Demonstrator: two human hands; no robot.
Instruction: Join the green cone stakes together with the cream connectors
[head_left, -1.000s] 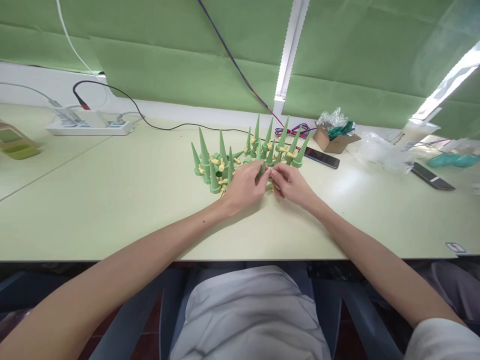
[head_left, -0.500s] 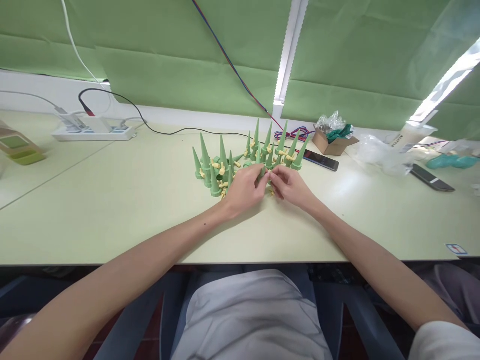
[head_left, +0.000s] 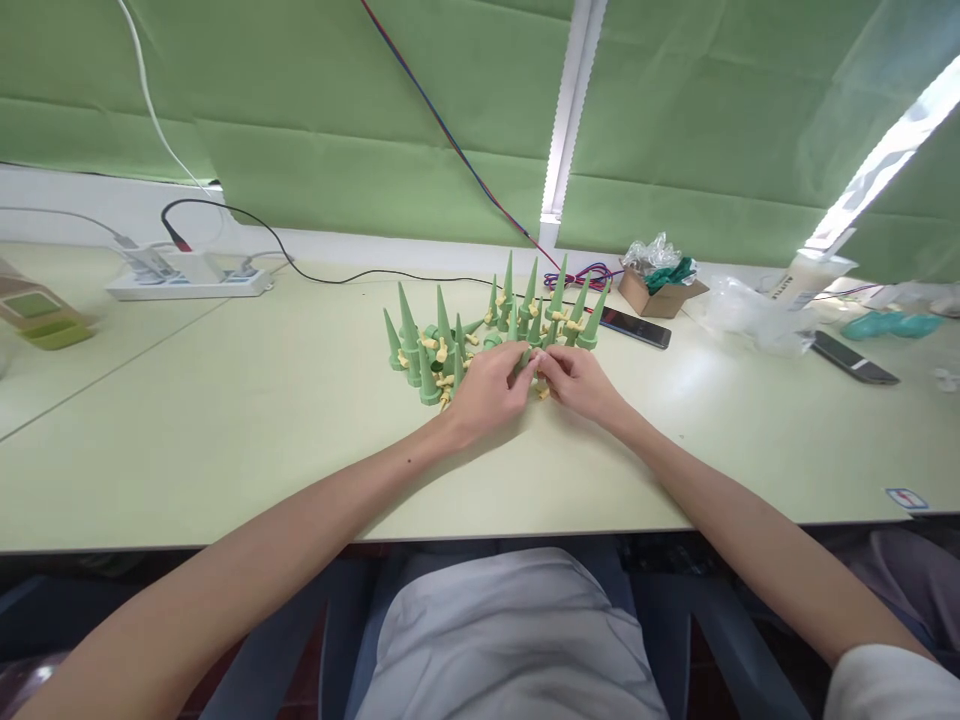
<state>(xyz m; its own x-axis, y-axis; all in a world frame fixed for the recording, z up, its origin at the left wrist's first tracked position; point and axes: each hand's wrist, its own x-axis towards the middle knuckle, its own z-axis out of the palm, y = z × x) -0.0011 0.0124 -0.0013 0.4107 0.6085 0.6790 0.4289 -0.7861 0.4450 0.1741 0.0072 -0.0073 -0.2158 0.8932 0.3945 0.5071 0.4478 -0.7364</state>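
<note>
My left hand (head_left: 491, 388) is closed around a green watering spike (head_left: 523, 362), mostly hidden by the fingers. My right hand (head_left: 581, 382) meets it with thumb and fingertips pinched at the spike's end; whatever small piece they grip is too covered to make out. Behind and beside both hands stand several green cone-shaped watering spikes (head_left: 428, 380), tips up, many with small yellow valves (head_left: 442, 350) on or between them. One loose yellow valve (head_left: 544, 393) lies on the table just below my fingers.
A phone (head_left: 636, 328) lies right of the spikes, before a small cardboard box (head_left: 658, 297) of wrapping. Farther right are a plastic bag (head_left: 754, 315), a cup (head_left: 806, 280) and a dark flat device (head_left: 855, 358). A power strip (head_left: 191, 287) with cables sits at the back left.
The camera view has tilted slightly, so the scene sits a little lower. My right fingertips have shifted slightly left, closer against my left hand. The standing spikes have stayed in place.
</note>
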